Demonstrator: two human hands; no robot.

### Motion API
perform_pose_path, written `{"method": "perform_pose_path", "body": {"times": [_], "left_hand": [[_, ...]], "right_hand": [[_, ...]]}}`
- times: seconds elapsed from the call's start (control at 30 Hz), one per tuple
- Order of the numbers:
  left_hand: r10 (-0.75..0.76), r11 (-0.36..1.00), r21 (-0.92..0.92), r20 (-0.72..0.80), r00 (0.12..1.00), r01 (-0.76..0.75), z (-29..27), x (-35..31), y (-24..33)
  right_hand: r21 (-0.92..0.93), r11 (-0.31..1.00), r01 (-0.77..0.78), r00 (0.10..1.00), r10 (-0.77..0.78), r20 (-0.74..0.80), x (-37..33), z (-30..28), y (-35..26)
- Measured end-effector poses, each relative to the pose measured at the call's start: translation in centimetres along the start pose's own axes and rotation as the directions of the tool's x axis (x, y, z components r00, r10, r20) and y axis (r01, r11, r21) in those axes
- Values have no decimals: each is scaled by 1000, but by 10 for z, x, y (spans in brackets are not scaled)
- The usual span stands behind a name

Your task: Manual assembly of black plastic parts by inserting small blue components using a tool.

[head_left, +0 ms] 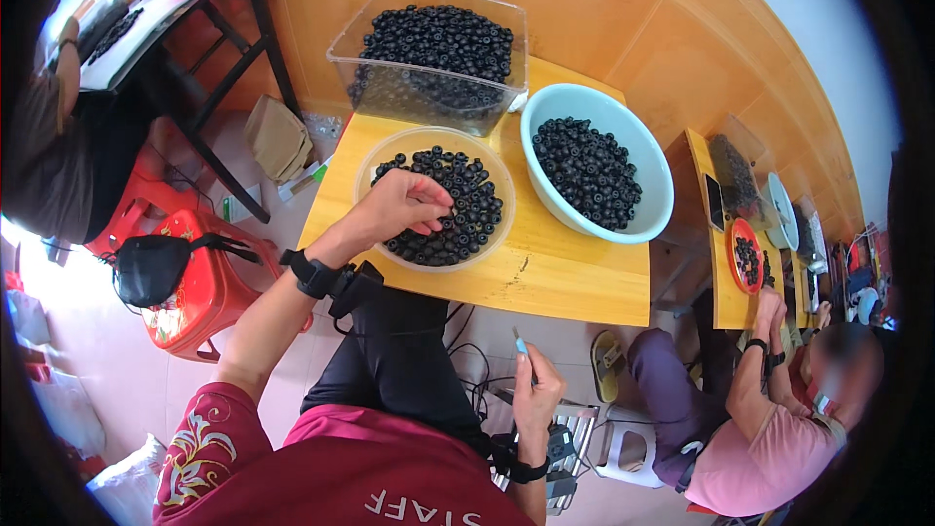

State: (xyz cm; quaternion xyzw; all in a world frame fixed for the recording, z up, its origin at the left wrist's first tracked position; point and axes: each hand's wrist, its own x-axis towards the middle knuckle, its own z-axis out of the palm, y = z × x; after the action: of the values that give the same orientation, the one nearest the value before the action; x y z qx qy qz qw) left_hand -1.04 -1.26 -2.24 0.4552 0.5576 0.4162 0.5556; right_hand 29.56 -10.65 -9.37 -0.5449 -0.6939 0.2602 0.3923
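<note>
My left hand (407,203) reaches over a round translucent tray (376,154) of small black round parts (443,251) with holes in the middle. Its fingers are bent and drawn together at the parts; whatever they pinch is hidden. Lower right, away from the table, my right hand (538,392) is closed around a slim light-blue handled tool (521,346) with a narrow metal tip pointing up. Behind the tray stands a clear rectangular bin (429,78) heaped with similar black parts. A pale blue basin (651,170), to the tray's right, holds more of them.
The yellow table (584,278) ends in front of my legs. On the left are a red stool (200,282) with a black bag (151,268) and a dark-legged table. At right, a person (750,429) works at another yellow table with a red tray (737,278).
</note>
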Motion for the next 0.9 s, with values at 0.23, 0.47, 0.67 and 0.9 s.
{"method": "perform_pose_path", "body": {"times": [0.23, 0.47, 0.67, 0.9], "left_hand": [[444, 673, 677, -46, 895, -299, -2, 7, -40], [496, 455, 817, 99, 863, -355, 6, 16, -50], [365, 910, 234, -58, 929, -343, 22, -5, -27], [138, 670, -737, 240, 961, 87, 76, -60, -33]], "right_hand": [[5, 1000, -5, 998, 5, 61, -1, 7, -14], [-31, 999, 13, 999, -12, 45, -11, 2, -8], [9, 998, 57, 998, -57, -6, -7, -4, -10], [73, 984, 162, 986, -158, -56, 18, -12, -57]]}}
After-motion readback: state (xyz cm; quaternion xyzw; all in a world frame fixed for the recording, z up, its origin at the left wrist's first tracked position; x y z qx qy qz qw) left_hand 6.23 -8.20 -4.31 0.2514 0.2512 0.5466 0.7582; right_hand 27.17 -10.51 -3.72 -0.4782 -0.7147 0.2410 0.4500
